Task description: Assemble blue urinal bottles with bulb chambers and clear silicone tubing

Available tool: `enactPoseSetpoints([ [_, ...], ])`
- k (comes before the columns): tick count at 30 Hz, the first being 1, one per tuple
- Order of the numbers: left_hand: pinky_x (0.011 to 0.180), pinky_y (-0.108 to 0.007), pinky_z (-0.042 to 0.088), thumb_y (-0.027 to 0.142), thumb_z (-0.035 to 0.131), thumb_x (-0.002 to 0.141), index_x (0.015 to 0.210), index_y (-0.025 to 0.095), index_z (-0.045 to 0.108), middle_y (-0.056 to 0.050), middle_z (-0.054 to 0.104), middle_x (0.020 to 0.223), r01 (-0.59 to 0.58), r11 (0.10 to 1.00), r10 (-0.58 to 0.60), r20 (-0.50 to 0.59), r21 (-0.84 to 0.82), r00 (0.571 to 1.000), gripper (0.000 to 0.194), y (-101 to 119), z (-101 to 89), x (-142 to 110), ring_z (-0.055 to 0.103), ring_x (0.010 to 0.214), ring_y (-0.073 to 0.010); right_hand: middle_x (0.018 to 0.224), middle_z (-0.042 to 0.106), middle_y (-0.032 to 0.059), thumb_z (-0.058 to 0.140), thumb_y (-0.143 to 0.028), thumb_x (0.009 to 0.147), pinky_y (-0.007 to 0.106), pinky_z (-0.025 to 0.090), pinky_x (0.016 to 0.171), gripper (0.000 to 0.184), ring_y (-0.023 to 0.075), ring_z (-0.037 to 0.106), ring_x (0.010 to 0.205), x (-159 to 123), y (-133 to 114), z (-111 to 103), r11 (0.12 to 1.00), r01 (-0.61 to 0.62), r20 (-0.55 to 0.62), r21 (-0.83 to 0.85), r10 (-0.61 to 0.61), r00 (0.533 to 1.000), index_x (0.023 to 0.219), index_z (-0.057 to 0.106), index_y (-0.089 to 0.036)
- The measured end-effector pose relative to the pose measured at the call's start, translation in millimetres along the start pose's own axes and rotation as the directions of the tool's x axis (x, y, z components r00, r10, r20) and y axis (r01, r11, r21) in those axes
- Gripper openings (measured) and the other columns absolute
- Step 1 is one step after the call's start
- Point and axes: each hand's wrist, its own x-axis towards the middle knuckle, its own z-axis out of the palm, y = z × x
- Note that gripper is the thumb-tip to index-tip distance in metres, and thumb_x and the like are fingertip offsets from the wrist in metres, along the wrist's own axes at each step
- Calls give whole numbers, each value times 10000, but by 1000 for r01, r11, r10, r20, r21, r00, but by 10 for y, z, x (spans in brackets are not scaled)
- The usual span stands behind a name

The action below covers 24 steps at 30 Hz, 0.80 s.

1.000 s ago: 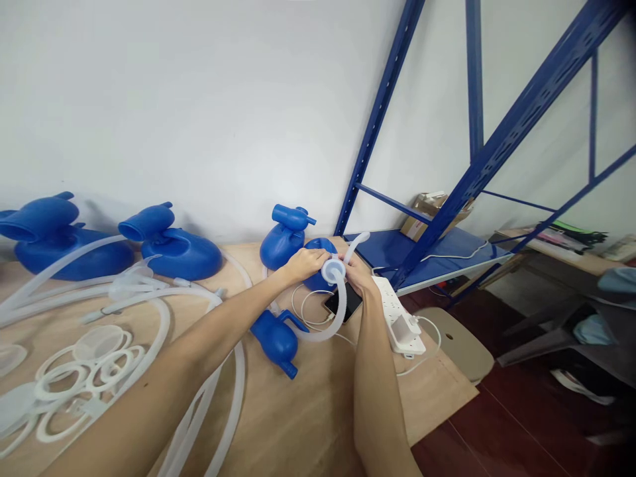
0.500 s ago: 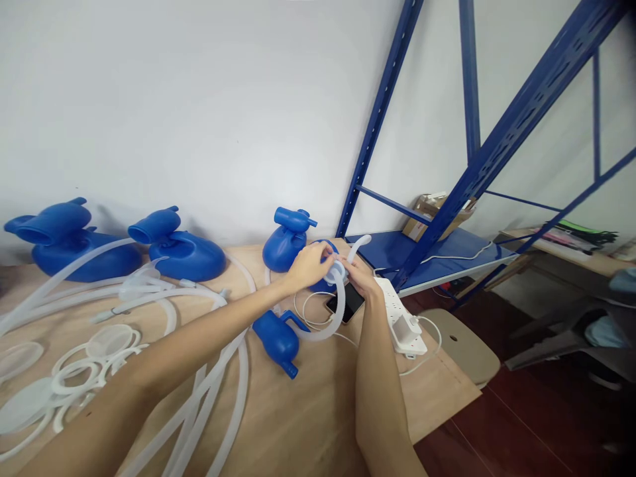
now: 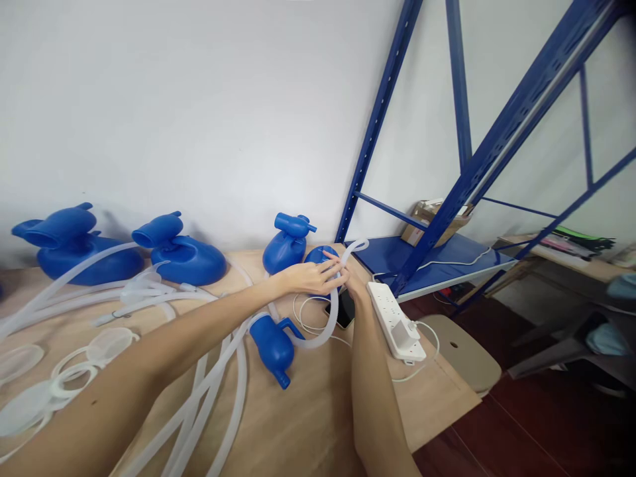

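Observation:
My left hand (image 3: 309, 277) reaches across the wooden table (image 3: 308, 424), its fingers stretched over the joint of a translucent ribbed tube (image 3: 330, 317), which they hide. My right hand (image 3: 356, 286) grips the same tube from the other side, mostly hidden behind the left fingers. The tube's free end (image 3: 356, 246) sticks up past the hands. Its lower loop curves down to a small blue bottle (image 3: 271, 344) lying on the table. A round blue part (image 3: 318, 254) sits just behind the hands.
Three blue spouted containers (image 3: 79, 242), (image 3: 179, 252), (image 3: 285, 244) stand along the wall. Long white hoses (image 3: 199, 397) and white rings (image 3: 74, 379) lie at left. A power strip (image 3: 395, 317), a phone (image 3: 344, 311) and cable lie beside my right arm. A blue rack (image 3: 437, 199) and a stool (image 3: 460, 351) stand at right.
The white round fitting seen earlier between my hands is now covered by my left fingers, which have stretched out over it. Both hands have shifted slightly toward the wall.

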Motion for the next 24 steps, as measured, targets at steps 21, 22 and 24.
enactPoseSetpoints([
  [21, 1037, -457, 606, 360, 767, 932, 1342, 230, 572, -154, 686, 1360, 403, 915, -378, -397, -22, 837, 473, -71, -1336, -1182, 682, 1253, -288, 1140, 730, 73, 660, -385, 780, 419, 481, 996, 476, 272, 630, 1027, 0, 8, 105, 1000, -18, -86, 2, 18, 996, 1210, 753, -203],
  [22, 995, -443, 622, 372, 759, 937, 1338, 242, 588, -144, 694, 1337, 438, 899, -405, -372, 4, 835, 455, -36, -1419, -1296, 700, 1208, -284, 1068, 726, 68, 658, -397, 773, 422, 482, 977, 487, 270, 624, 992, 0, -1, 109, 1000, -23, -89, 2, 23, 996, 1208, 751, -197],
  [24, 905, -399, 642, 374, 722, 962, 1319, 271, 628, -128, 701, 1303, 491, 869, -448, -326, 61, 833, 383, 45, -1526, -1489, 725, 1122, -267, 935, 693, 46, 645, -416, 770, 426, 483, 944, 499, 260, 606, 914, 1, -19, 114, 999, -37, -91, 3, 37, 995, 1204, 746, -192],
])
